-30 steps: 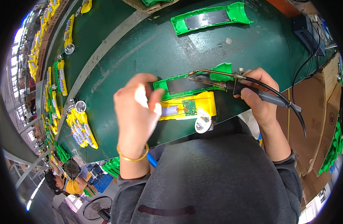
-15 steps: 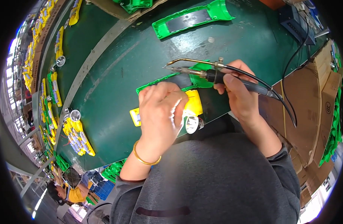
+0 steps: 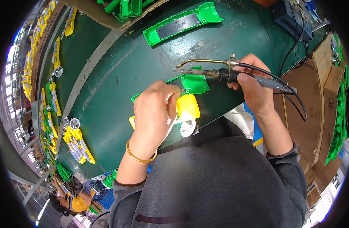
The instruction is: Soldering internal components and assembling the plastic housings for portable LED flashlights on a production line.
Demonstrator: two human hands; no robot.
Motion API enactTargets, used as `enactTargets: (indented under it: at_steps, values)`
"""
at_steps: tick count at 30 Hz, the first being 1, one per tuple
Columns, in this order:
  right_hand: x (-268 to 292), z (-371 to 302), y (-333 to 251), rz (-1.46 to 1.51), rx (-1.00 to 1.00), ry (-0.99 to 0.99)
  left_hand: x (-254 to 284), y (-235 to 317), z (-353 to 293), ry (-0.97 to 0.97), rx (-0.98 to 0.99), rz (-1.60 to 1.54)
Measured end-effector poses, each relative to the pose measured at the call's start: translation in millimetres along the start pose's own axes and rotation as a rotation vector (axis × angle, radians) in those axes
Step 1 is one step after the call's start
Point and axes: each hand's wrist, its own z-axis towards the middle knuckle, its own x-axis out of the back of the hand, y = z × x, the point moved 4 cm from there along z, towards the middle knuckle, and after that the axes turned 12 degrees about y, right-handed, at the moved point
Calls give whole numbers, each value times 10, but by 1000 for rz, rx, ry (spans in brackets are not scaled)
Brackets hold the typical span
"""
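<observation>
In my right hand (image 3: pixel 254 85) is a soldering iron (image 3: pixel 223 74) with a dark grip and a thin brass feed tube (image 3: pixel 204 61) clamped along it. Its tip points left, above the table and apart from the work. My left hand (image 3: pixel 155 110) is closed, fingertips pinched at the inner edge of a green plastic shell (image 3: pixel 195 83); what they grip is hidden. Under and beside that hand lies a yellow plastic housing (image 3: pixel 188 106), with a round silvery lamp reflector (image 3: pixel 187 128) at its near end. The hand covers the middle of both parts.
Another green shell (image 3: pixel 182 26) with a dark inner strip lies farther back. Yellow assemblies (image 3: pixel 78 142) are grouped on the left. A blue-grey box unit (image 3: pixel 290 22) with cables stands at back right, above cardboard (image 3: pixel 299 114). A person in yellow (image 3: pixel 79 203) sits at lower left.
The soldering iron has moved right, away from my left hand. My left hand stays over the green and yellow parts. The whole view has shifted slightly.
</observation>
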Motion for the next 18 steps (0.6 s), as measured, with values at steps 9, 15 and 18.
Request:
enactTargets:
  at_steps: [9, 15, 18]
  values:
    - [118, 224, -242, -223, 46, -212, -83, -22, -8, -31, 77, 41]
    - [163, 344, -297, -234, 26, -237, -68, -12, -75, 29, 168, -109]
    - [158, 351, -336, -273, 35, -268, -71, 119, -12, 24, 62, 114]
